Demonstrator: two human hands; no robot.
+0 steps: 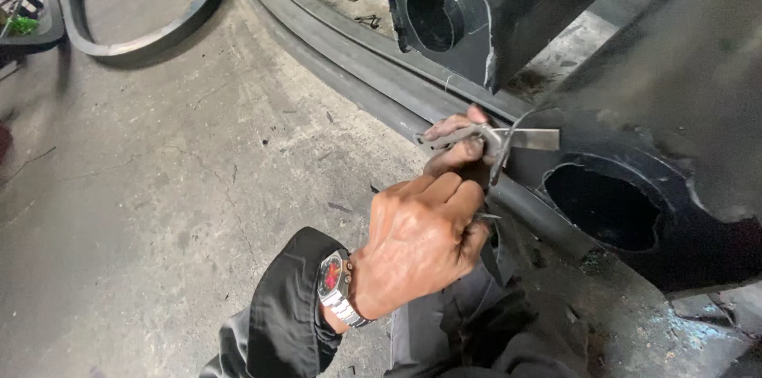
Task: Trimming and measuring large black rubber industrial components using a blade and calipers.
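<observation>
Against black rubber panel (635,76): left hand (417,247) clenched, right hand (456,140) gripping flat metal blade (528,138); trimming step, next needing steady pull

Workshop: stained concrete floor (159,188), black rubber strips (333,45), heavy steel parts (675,108).

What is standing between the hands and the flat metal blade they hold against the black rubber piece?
Nothing visible. The left hand, with its wristwatch, and the fingers of the other hand already have their grip on the flat metal blade. Its tip lies at the edge of the black rubber piece, above the round hole.
</observation>
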